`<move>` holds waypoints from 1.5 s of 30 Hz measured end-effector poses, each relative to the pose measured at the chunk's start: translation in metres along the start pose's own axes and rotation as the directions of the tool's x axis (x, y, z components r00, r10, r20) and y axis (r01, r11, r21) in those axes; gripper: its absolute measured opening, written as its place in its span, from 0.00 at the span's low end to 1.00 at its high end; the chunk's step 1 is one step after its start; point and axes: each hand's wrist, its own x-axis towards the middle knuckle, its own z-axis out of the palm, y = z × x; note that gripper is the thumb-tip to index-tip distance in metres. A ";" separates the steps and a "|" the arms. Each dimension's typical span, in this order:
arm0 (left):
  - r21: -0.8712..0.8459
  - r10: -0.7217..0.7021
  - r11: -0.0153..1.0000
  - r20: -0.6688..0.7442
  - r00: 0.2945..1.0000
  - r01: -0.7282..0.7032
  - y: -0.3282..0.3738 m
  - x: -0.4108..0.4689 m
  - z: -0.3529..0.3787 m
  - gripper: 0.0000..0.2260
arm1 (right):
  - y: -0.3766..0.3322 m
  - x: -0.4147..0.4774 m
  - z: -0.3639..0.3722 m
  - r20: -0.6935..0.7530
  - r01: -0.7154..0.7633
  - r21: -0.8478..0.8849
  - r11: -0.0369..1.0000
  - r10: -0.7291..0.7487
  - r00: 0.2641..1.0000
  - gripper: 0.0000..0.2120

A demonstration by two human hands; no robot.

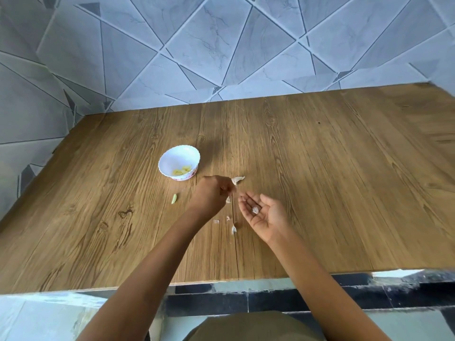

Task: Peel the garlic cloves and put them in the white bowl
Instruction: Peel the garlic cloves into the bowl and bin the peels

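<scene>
Garlic piece (255, 209) on upturned right hand (267, 215), fingers (247, 201) straight.

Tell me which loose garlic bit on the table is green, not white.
The small clove lying alone, left of the left hand and nearer than the white bowl; the other scraps are papery white.

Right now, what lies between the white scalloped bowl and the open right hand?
In the head view, the curled left hand, with a papery garlic skin scrap beside it.
</scene>
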 end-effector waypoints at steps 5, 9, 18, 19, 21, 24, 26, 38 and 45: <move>0.143 0.013 0.989 0.155 0.988 -0.035 -0.014 0.003 0.009 0.17 | -0.008 -0.002 -0.006 -0.024 0.047 0.000 0.999 -0.047 0.999 0.16; 0.204 0.073 0.972 0.224 0.972 -0.120 -0.017 -0.004 0.015 0.19 | -0.009 -0.005 -0.011 -0.018 0.047 0.003 0.999 -0.047 0.999 0.16; 0.158 0.217 0.951 0.278 0.936 -0.268 -0.008 -0.045 0.019 0.11 | -0.006 -0.004 -0.014 -0.017 0.045 0.020 0.999 -0.045 0.999 0.15; 0.169 0.218 0.948 0.265 0.939 -0.268 -0.008 -0.047 0.020 0.10 | -0.005 -0.004 -0.014 -0.015 0.041 0.019 0.999 -0.041 0.999 0.15; 0.187 0.215 0.947 0.232 0.949 -0.261 -0.009 -0.049 0.024 0.10 | -0.002 -0.004 -0.013 -0.012 0.036 0.013 0.999 -0.036 0.999 0.15; 0.200 0.197 0.951 0.196 0.961 -0.236 -0.009 -0.050 0.030 0.11 | 0.001 -0.003 -0.013 -0.019 0.039 0.000 0.999 -0.039 0.999 0.15; 0.197 0.174 0.958 0.180 0.968 -0.209 -0.009 -0.047 0.030 0.10 | 0.002 -0.003 -0.014 -0.031 0.038 -0.010 0.999 -0.038 0.999 0.15; -0.026 0.234 0.972 0.144 0.962 -0.233 0.015 -0.027 -0.001 0.10 | 0.014 -0.003 0.001 -0.073 -0.038 -0.029 0.999 0.035 0.997 0.12; -0.062 0.243 0.968 0.028 0.969 -0.241 0.017 -0.026 -0.001 0.06 | 0.016 -0.003 0.004 -0.072 -0.072 0.043 0.997 0.075 0.995 0.11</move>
